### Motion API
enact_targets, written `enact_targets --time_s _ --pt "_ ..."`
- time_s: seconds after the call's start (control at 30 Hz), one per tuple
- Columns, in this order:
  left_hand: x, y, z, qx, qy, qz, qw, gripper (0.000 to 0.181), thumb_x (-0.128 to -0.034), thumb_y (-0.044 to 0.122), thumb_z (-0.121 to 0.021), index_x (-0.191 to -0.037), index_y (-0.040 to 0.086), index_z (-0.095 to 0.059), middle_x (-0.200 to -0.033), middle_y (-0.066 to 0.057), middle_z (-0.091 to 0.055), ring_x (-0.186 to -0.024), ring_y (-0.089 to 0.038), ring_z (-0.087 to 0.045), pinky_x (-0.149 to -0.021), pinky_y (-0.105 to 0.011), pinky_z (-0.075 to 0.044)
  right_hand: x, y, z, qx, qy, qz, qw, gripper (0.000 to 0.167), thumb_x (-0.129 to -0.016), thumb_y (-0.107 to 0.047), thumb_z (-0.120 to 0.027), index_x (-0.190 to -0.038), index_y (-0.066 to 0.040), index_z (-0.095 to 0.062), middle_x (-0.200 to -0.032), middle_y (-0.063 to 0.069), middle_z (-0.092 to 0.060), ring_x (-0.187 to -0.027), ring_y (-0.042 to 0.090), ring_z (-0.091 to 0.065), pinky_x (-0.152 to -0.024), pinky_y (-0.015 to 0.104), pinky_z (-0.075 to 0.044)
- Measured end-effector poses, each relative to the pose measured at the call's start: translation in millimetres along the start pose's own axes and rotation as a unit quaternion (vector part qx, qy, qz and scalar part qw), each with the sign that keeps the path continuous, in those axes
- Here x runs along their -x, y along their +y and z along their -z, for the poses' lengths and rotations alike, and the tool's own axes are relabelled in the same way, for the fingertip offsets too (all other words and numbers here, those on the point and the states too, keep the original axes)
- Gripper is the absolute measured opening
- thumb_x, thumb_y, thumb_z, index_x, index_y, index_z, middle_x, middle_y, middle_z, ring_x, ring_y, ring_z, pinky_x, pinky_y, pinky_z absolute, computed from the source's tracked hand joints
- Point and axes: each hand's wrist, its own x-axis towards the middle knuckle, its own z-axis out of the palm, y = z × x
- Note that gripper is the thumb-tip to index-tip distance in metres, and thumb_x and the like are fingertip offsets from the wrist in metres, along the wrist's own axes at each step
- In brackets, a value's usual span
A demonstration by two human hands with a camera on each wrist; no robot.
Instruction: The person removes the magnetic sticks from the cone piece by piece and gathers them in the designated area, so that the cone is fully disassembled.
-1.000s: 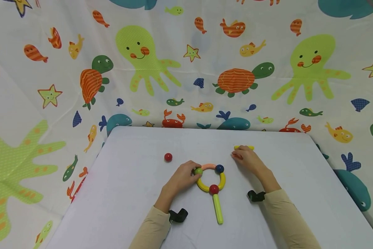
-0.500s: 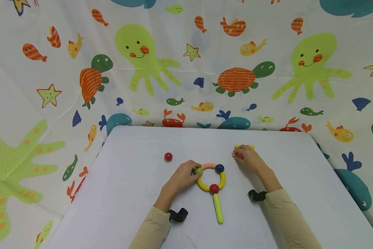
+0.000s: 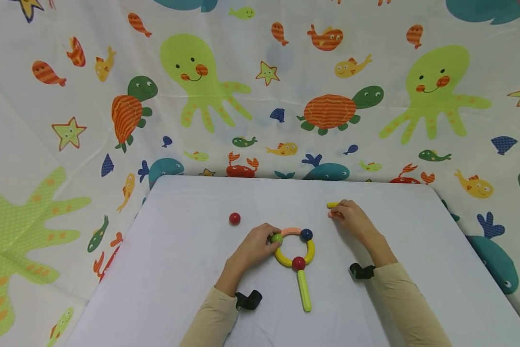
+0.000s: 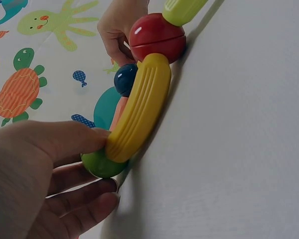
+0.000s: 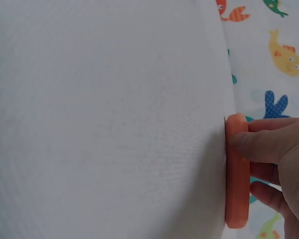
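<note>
A ring of magnetic building toy pieces lies on the white table. It has yellow curved sticks (image 3: 310, 250), a salmon curved stick (image 3: 291, 231), a dark blue ball (image 3: 306, 234) and a red ball (image 3: 298, 263). From that red ball a light green straight stick (image 3: 304, 291) runs toward the near edge. My left hand (image 3: 258, 242) holds the ring at its green ball (image 4: 102, 164), thumb against the yellow curve's end. My right hand (image 3: 351, 218) pinches an orange stick (image 5: 237, 174), mostly hidden in the head view. Just behind that hand lies a yellow stick (image 3: 332, 205), partly covered.
A loose red ball (image 3: 235, 218) sits left of the ring, beyond my left hand. The white table (image 3: 190, 270) ends at the back against a cloth (image 3: 251, 106) printed with sea animals. Small black devices (image 3: 249, 300) are on both wrists.
My right hand has shifted slightly to the right and now hides the right part of the yellow stick. The left hand and the ring have stayed in place.
</note>
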Motion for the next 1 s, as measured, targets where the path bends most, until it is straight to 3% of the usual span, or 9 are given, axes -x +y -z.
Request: enact_targets --time_s 0.27,0.77,1.0 --pt "0.4 0.2 -0.2 0.005 -0.003 0.000 1.0000 0.036 -0.0946 0.027 -0.068 -0.128 0.014 -0.066 -0.118 -0.001 -0.066 -0.097 -0.013 -0.058 -0.088 -0.029 -0.055 -3.2 1.6 -0.5 0.023 0.015 0.001 0.9996 0.021 -0.088 -0.008 -0.075 -0.107 0.002 -0.075 -0.103 0.015 -0.067 -0.100 0.031 -0.059 -0.095 0.047 -0.055" --pt "0.6 -0.1 -0.7 0.006 0.000 -0.002 1.0000 0.035 -0.0948 0.027 -0.068 -0.128 0.014 -0.067 -0.117 -0.001 -0.066 -0.096 -0.013 -0.057 -0.088 -0.029 -0.054 -8.4 4.7 -2.6 0.012 0.046 0.026 0.9985 0.016 -0.087 -0.006 -0.075 -0.100 0.003 -0.076 -0.099 0.015 -0.067 -0.096 0.032 -0.060 -0.091 0.047 -0.055" --pt "0.8 0.3 -0.3 0.004 -0.002 -0.002 1.0000 0.035 -0.0948 0.027 -0.068 -0.128 0.014 -0.067 -0.116 -0.001 -0.066 -0.095 -0.012 -0.057 -0.087 -0.028 -0.054 -8.6 3.7 -3.7 0.001 0.036 0.006 0.9993 0.016 -0.088 -0.006 -0.074 -0.102 0.002 -0.075 -0.101 0.015 -0.066 -0.099 0.031 -0.059 -0.094 0.047 -0.055"
